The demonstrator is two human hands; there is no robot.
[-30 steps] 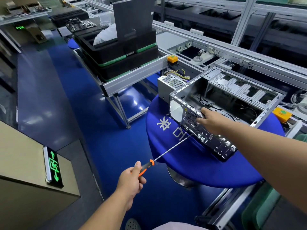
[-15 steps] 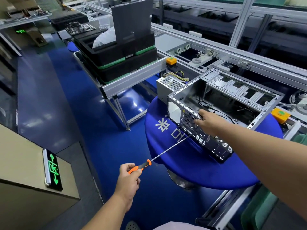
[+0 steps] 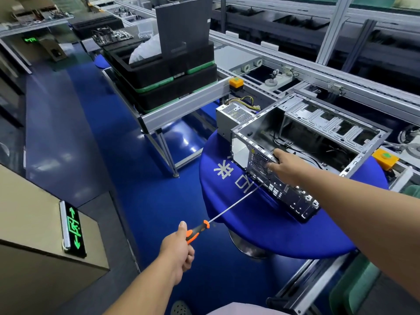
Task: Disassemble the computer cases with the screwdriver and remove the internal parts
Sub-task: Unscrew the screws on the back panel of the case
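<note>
An open grey computer case [image 3: 322,123] lies on its side on a round blue table [image 3: 272,233], its rear panel facing me. My left hand [image 3: 178,251] grips the orange and black handle of a long screwdriver [image 3: 229,208]. Its thin shaft runs up and right, with the tip at the case's rear panel below my right hand. My right hand [image 3: 286,167] holds the top edge of the rear panel, fingers curled over the rim above the fan grille. A grey power supply [image 3: 234,115] with yellow wires stands behind the case's left end.
Stacked black trays [image 3: 163,76] with an upright dark panel sit on an aluminium rack at the back left. A conveyor frame [image 3: 318,71] runs behind the table. Two orange button boxes [image 3: 385,159] flank the table. A beige cabinet with a green exit sign [image 3: 72,226] stands at left.
My left hand has shifted slightly on the screwdriver handle, rotating it while the tip stays at the rear panel. My right hand stays on the case's rim.
</note>
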